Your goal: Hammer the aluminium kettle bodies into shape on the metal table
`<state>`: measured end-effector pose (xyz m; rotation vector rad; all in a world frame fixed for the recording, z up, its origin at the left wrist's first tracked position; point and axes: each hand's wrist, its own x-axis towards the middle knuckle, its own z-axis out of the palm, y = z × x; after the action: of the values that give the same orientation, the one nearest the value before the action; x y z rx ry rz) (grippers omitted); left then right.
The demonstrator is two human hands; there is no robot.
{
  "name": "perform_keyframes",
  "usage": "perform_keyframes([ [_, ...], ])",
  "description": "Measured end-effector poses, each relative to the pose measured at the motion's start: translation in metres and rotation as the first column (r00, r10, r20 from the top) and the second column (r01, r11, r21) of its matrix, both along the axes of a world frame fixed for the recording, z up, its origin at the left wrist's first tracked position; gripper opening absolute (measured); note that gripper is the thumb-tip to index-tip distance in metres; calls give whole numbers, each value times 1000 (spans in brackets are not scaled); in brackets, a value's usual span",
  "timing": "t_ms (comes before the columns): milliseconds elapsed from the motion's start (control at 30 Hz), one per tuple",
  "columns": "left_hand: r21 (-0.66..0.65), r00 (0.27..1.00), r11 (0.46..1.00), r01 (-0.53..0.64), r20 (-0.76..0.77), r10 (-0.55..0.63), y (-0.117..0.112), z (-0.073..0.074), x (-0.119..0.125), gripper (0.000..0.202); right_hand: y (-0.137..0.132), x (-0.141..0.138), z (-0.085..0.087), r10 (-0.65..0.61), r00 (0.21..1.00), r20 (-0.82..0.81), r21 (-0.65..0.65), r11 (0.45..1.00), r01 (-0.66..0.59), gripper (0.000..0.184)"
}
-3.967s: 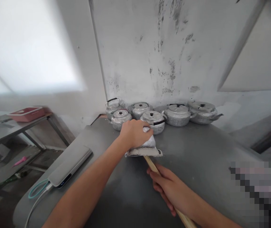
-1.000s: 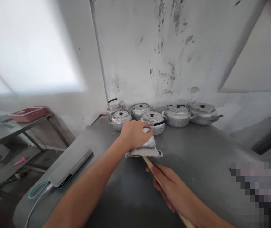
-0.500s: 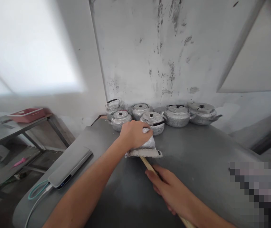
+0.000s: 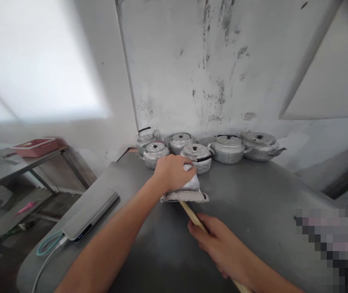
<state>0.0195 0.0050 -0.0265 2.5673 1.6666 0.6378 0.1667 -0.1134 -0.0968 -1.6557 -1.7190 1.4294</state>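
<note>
My left hand point(image 4: 174, 173) is closed over a small silver metal vessel point(image 4: 192, 184), palm down. Much of that vessel is hidden under the fingers; a pale, flat rim with a dark spot at its right end faces me. A pale wooden stick point(image 4: 189, 211) runs up to this rim; whether its tip is inside or underneath is hidden. My right hand point(image 4: 215, 240) wraps round the stick lower down. Just beyond my left hand stands a lidded silver kettle point(image 4: 196, 151) with a black knob and black handle. Another silver kettle point(image 4: 155, 154) is close by on its left.
More silver kettles point(image 4: 227, 149) line the back of the grey table point(image 4: 253, 203) by the stained wall. A power bank point(image 4: 90, 213) with a cable lies at the left edge. A pink tray point(image 4: 36, 148) sits on a side table. Something pixelated point(image 4: 338, 236) is at right.
My right hand and the stick have shifted very slightly. My left hand keeps its hold on the silver vessel.
</note>
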Motion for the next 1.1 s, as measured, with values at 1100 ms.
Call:
perform_keyframes([
  [1100,-17,1000,1000,0,-16,0,-2,2,1,36,7,5,-8,-51,989,-138,-71,997,41,23],
])
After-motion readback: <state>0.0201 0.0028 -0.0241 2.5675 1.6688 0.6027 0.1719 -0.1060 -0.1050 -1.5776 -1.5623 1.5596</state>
